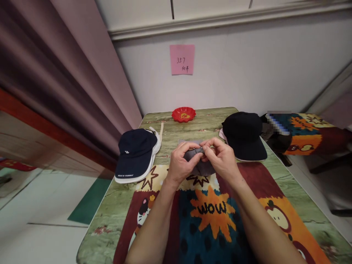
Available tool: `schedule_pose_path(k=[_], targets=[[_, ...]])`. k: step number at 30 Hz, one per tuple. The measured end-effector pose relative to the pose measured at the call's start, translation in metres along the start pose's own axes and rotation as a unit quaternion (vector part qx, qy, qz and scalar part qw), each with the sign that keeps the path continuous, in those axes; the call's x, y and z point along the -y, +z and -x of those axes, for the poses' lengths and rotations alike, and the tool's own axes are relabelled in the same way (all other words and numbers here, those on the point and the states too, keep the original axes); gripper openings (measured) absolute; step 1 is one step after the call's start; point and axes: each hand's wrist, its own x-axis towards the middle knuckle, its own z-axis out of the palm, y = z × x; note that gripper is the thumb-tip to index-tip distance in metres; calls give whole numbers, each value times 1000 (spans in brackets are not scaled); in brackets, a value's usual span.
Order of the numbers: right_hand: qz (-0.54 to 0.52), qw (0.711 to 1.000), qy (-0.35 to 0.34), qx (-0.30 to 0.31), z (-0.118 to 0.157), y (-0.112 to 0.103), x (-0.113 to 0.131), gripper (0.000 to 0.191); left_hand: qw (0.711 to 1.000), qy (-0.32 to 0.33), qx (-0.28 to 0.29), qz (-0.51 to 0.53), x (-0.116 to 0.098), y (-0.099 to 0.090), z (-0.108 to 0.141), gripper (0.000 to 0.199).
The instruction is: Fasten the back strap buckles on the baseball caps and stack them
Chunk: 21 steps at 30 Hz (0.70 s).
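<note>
Near the middle of the table, my left hand (181,160) and my right hand (222,157) meet over a dark grey fabric item (205,168). Thumb and fingers of each hand pinch a narrow band of it from opposite sides. My hands hide much of the item, so its full shape does not show. To the left lies a navy cap (137,150) with a white-edged brim, stacked over a white one with loose straps. On the right, a black cap (243,134) rests with something pale pink under it.
A red scalloped dish (183,114) stands at the table's back edge. Beneath my arms is a patterned mat (192,227) on the green wood-look table (96,223). Behind rises a wall with a pink note (182,59); a purple curtain (90,73) hangs at left.
</note>
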Motion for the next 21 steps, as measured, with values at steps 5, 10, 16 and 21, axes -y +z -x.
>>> schedule_pose_path(k=[5,10,16,21], targets=[[-45,997,22,60,-2,-7,3,31,999,45,16,-24,-1,-1,0,10],[-84,990,51,105,-4,-18,4,35,994,83,36,-58,0,-1,0,11],[-129,986,78,71,-5,-15,3,44,992,96,49,-68,0,-1,-1,12],[-109,989,45,85,-3,-8,3,43,996,74,37,-40,2,-10,-4,7]])
